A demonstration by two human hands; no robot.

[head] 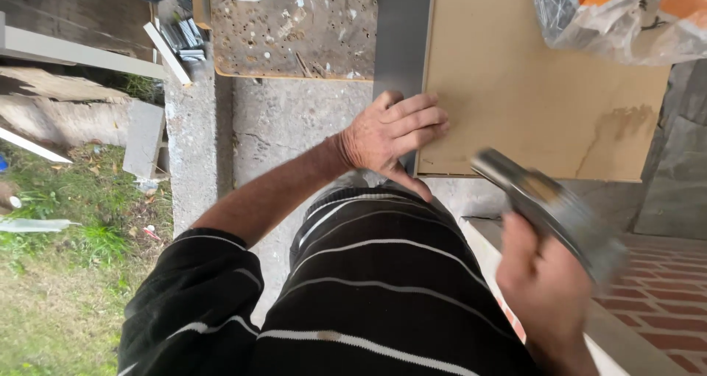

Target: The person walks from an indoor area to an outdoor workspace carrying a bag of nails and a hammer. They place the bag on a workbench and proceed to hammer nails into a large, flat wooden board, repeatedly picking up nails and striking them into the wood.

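Note:
My left hand (392, 135) lies flat on the near left corner of a tan fibreboard panel (530, 89), fingers spread over its edge and thumb hooked under the corner. A grey metal strip (401, 37) runs along the panel's left side under my fingers. My right hand (541, 284) is low on the right, gripping a blurred grey metal tool (549, 203), seemingly a hammer, whose head points up-left toward the panel's near edge. The tool is apart from the panel. My striped black shirt fills the bottom middle.
A worn, hole-pocked board (294, 26) lies beyond on the concrete. A crumpled plastic bag (618, 15) with orange contents sits on the panel's far right corner. Grass and scrap wood (66, 52) lie to the left, red brick paving (663, 287) to the right.

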